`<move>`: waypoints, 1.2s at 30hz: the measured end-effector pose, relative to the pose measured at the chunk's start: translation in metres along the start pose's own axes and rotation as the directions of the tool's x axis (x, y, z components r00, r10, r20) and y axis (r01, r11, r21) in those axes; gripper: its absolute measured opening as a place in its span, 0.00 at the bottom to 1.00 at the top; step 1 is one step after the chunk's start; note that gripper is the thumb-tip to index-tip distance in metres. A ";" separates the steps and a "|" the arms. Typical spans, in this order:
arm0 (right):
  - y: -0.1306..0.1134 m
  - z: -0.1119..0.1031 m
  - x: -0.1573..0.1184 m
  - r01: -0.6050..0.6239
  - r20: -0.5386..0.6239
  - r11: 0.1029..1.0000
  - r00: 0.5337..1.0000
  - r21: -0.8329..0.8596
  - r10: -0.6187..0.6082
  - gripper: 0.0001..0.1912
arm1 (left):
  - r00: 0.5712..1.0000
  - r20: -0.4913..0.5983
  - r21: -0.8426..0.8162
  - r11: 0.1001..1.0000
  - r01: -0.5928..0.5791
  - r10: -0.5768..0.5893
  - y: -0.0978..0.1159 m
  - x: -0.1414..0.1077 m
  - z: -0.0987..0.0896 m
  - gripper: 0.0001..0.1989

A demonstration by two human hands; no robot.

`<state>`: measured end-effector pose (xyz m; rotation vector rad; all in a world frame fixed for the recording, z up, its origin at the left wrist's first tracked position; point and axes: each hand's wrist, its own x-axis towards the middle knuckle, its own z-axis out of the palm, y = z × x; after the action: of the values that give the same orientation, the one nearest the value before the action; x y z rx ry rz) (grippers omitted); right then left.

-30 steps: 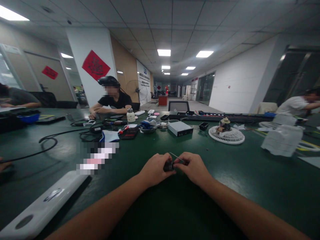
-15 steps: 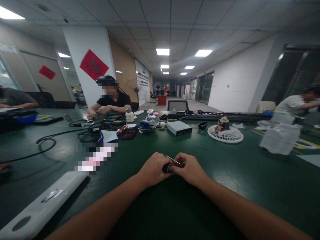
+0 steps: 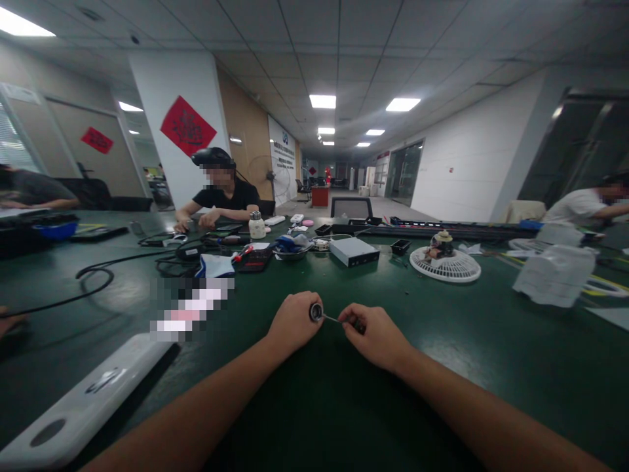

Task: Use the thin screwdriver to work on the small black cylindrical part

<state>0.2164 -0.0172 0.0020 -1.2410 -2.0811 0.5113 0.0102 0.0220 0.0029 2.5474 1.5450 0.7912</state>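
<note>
My left hand (image 3: 295, 323) holds a small dark cylinder (image 3: 315, 312) with a round metallic end facing up and towards me. My right hand (image 3: 376, 336) is shut on a thin metal shaft (image 3: 330, 319), probably a small screwdriver, whose handle is mostly hidden in my fingers. The shaft's tip reaches the cylinder's side. Both hands are raised a little above the green work mat (image 3: 432, 367), close together, with a short gap between them.
A long white case (image 3: 86, 400) lies at the lower left, beside a pixelated item (image 3: 189, 308). Cables, tools, a silver box (image 3: 354, 252) and a white round fan guard (image 3: 445, 264) stand farther along. A co-worker (image 3: 223, 193) sits opposite.
My hands have moved apart. The dark cylinder, once bunched between them, now stays in my left hand, with the thin shaft showing openly between the hands.
</note>
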 end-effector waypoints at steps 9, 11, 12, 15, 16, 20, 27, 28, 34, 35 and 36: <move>-0.009 0.000 -0.003 0.103 0.063 0.994 0.993 -0.043 -0.100 0.11 | 0.986 0.073 0.163 0.973 -0.161 0.151 0.010 -0.004 0.003 0.06; -0.009 -0.002 -0.003 0.092 0.082 0.992 0.993 -0.091 -0.085 0.10 | 0.989 0.085 0.185 0.974 -0.131 0.117 0.010 -0.004 0.002 0.07; -0.009 -0.004 -0.003 0.074 0.083 0.990 0.995 -0.122 -0.064 0.10 | 0.991 0.093 0.197 0.974 -0.114 0.097 0.009 -0.004 0.002 0.08; -0.007 -0.007 -0.001 0.009 0.055 0.975 0.998 -0.222 0.003 0.09 | 0.992 0.117 0.201 0.977 -0.065 0.042 0.008 -0.004 0.001 0.10; -0.006 -0.008 -0.001 -0.006 0.041 0.968 0.999 -0.249 0.017 0.09 | 0.993 0.117 0.189 0.981 -0.044 0.022 0.008 -0.004 0.001 0.11; -0.004 -0.010 -0.002 -0.027 0.060 0.965 0.997 -0.261 0.044 0.11 | 0.993 0.080 0.099 0.992 0.083 -0.091 0.004 -0.003 0.002 0.12; -0.001 -0.005 -0.003 -0.003 0.254 0.996 0.967 -0.089 0.026 0.09 | 0.969 0.053 -0.047 0.968 0.245 -0.243 -0.003 0.000 0.009 0.08; -0.001 -0.005 -0.003 -0.011 0.228 0.997 0.973 -0.075 0.028 0.08 | 0.972 0.044 -0.058 0.971 0.233 -0.231 -0.002 -0.001 0.009 0.09; 0.006 -0.002 0.003 -0.025 0.023 0.996 0.999 0.080 0.023 0.10 | 0.994 0.037 -0.116 0.987 0.107 -0.104 0.004 -0.003 0.007 0.12; 0.007 -0.001 0.004 -0.029 -0.002 0.995 1.000 0.091 0.029 0.09 | 0.996 0.048 -0.130 0.989 0.075 -0.069 0.005 -0.004 0.006 0.12; 0.009 -0.001 0.005 -0.031 -0.021 0.995 0.999 0.092 0.033 0.08 | 0.998 0.060 -0.143 0.989 0.043 -0.035 0.007 -0.004 0.005 0.12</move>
<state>0.2208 -0.0086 -0.0010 -1.2229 -1.9996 0.5981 0.0164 0.0160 -0.0015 2.4080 1.4596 0.7882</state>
